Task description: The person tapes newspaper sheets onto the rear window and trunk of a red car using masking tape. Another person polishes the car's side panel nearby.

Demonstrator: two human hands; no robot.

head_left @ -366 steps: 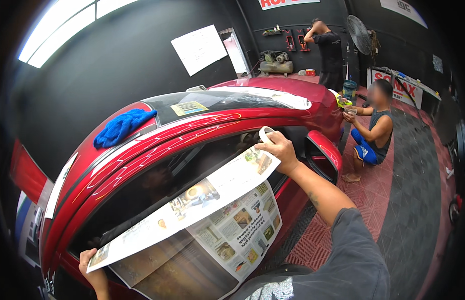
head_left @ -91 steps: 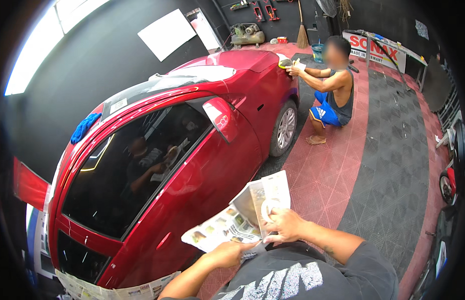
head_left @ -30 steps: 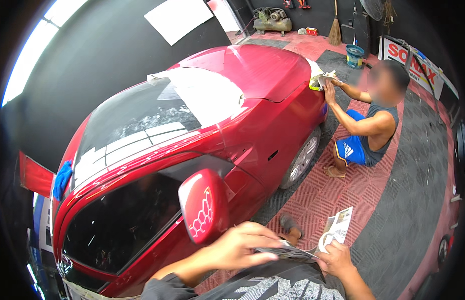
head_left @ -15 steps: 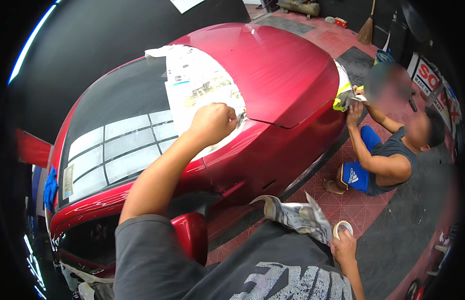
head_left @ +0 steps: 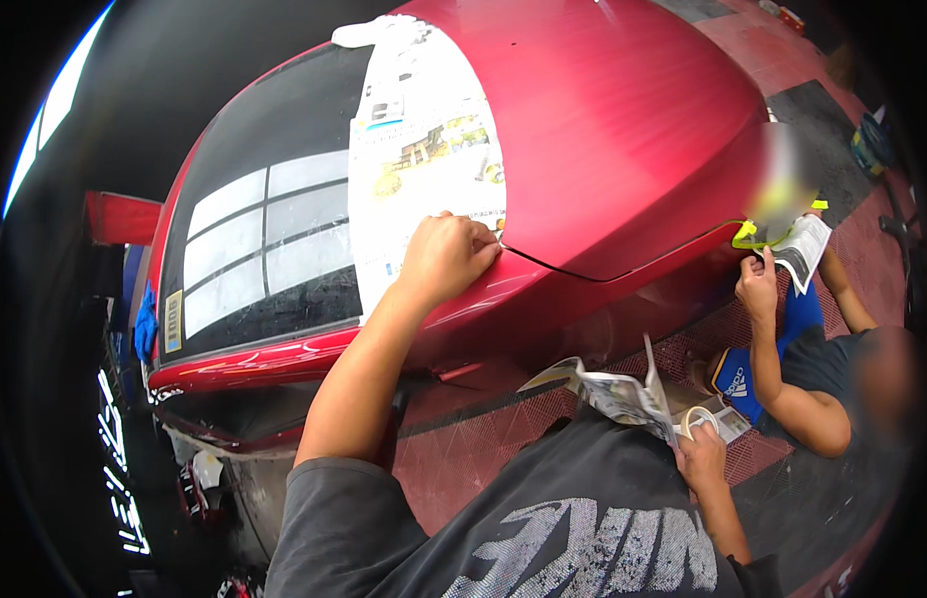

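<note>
My left hand [head_left: 449, 257] is closed, its curled fingers pressed down at the near edge of a newspaper sheet [head_left: 424, 164]. This sheet lies over the base of the red car's windshield [head_left: 274, 249], beside the hood [head_left: 593, 120]. What those fingers pinch, if anything, is hidden. Low at the right, my right hand [head_left: 703, 458] grips a roll of masking tape [head_left: 699, 420]. Folded newspaper [head_left: 623, 394] hangs from the same hand and spreads toward the car's side.
A co-worker [head_left: 807, 384] crouches at the car's front corner, a hand [head_left: 758, 289] near yellow-green tape [head_left: 748, 237] and a printed sheet [head_left: 804, 249]. Another paper [head_left: 728, 419] lies behind my tape roll. A blue cloth [head_left: 146, 324] hangs at the car's left side.
My view has shifted, so the car sits higher in it. My left hand stays at the newspaper's near edge, fingers now lower against it. The co-worker's printed sheet now hangs more open.
</note>
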